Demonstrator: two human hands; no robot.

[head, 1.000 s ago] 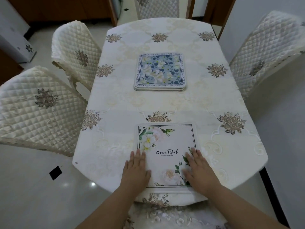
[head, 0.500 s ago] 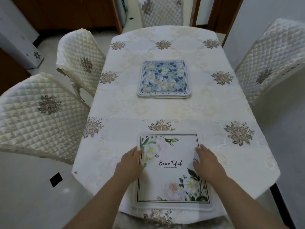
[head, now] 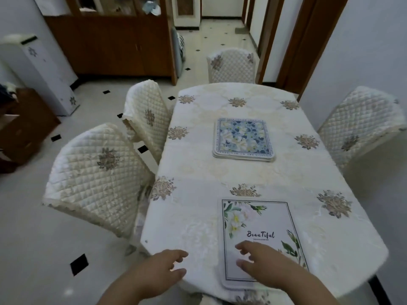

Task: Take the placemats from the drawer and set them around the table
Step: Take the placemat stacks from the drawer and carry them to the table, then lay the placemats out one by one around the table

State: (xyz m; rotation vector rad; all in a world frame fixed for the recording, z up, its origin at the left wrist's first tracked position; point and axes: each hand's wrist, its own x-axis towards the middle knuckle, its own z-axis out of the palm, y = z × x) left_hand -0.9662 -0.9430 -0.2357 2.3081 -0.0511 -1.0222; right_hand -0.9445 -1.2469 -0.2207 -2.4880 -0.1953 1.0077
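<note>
At near table (head: 198,172) edge, white placemat (head: 259,227) lies flat, first place looks set; right hand (head: 264,265) over it, left hand (head: 160,271) beside, both loose-fingered, holding nothing; next probably: reach blue placemat stack (head: 243,139) mid-table, lift top one.

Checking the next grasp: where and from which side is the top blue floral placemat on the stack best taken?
Probably its near edge, at a rounded corner, reached from the person's end. The blue floral stack lies flat on the table, so only the thin rim offers a pinch; lift it with fingertips first.
</note>
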